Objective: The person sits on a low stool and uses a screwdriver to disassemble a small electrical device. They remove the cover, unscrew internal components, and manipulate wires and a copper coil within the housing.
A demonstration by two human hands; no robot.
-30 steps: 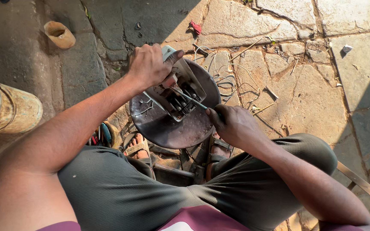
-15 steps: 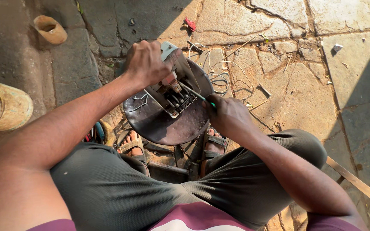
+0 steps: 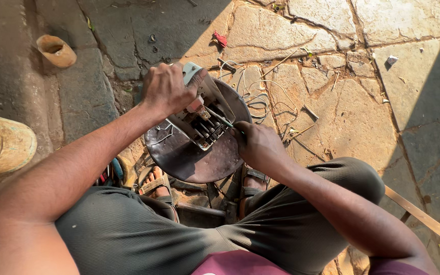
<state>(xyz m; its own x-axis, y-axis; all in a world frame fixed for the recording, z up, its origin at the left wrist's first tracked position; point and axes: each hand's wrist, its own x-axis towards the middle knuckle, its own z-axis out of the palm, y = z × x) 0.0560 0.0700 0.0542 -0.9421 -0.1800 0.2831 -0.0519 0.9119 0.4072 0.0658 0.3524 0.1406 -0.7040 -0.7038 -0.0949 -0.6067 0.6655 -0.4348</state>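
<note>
A round dark metal plate [image 3: 189,158] with a boxy grey metal part [image 3: 202,119] bolted on top rests between my knees, above my sandalled feet. My left hand [image 3: 166,89] grips the upper edge of that grey part and steadies it. My right hand [image 3: 258,145] holds a thin screwdriver [image 3: 220,118] whose tip reaches into the part's open inside, among small dark fittings. Loose pale wires [image 3: 258,97] trail from behind the plate onto the stone floor.
I sit over cracked stone paving [image 3: 342,102]. A small clay-coloured cup [image 3: 56,51] lies at the upper left. A yellowish cylinder [image 3: 3,142] sits at the left edge. A flat wooden strip [image 3: 423,219] runs at the lower right. A red scrap [image 3: 221,38] lies beyond the plate.
The view has shifted a little. My hands stay on the plate, and the right hand with the screwdriver has moved slightly against the grey part.
</note>
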